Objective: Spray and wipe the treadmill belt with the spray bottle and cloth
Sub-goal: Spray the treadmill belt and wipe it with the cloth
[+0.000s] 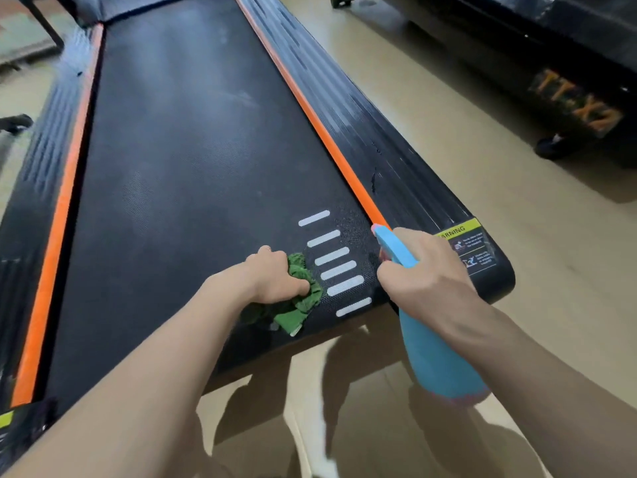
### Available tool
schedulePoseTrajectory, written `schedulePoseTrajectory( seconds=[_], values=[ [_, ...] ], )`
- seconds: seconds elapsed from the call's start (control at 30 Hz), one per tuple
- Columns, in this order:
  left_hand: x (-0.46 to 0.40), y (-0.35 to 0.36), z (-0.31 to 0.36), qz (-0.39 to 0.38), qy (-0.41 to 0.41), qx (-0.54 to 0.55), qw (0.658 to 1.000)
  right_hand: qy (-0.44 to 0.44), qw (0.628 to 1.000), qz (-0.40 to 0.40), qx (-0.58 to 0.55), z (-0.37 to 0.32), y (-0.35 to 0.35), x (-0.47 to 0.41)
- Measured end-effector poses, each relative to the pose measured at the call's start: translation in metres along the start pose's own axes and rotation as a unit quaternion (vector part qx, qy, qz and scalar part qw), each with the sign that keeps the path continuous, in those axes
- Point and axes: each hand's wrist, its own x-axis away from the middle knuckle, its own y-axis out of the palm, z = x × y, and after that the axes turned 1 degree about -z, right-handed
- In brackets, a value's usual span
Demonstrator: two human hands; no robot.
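The black treadmill belt [186, 139] runs away from me between two orange strips. My left hand [272, 277] grips a crumpled green cloth [298, 301] and presses it on the belt near the rear edge, just left of several white stripes [332, 255]. My right hand [424, 270] holds a blue spray bottle [437, 360] by its neck, over the belt's rear right corner. The nozzle [381, 232] points forward and left toward the belt. Fine droplets speckle the belt beside the stripes.
Black ribbed side rails [389, 146] flank the belt; the right one carries a yellow warning label [468, 243]. Another black machine [565, 81] with orange lettering stands at the right on the beige floor [551, 270]. A dark frame stands at the far left.
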Motion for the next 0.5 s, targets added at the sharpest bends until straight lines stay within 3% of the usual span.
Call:
schedulePoseTrajectory(
  seconds=[0.33,0.5],
  values=[
    [0.006,0.008,-0.004,0.027,0.038,0.006,0.999,0.056,0.998,-0.006,-0.027,-0.03,0.011,-0.011],
    [0.009,0.013,0.0,0.085,0.078,0.01,0.993,0.042,0.999,-0.014,0.015,-0.026,0.01,-0.011]
  ],
)
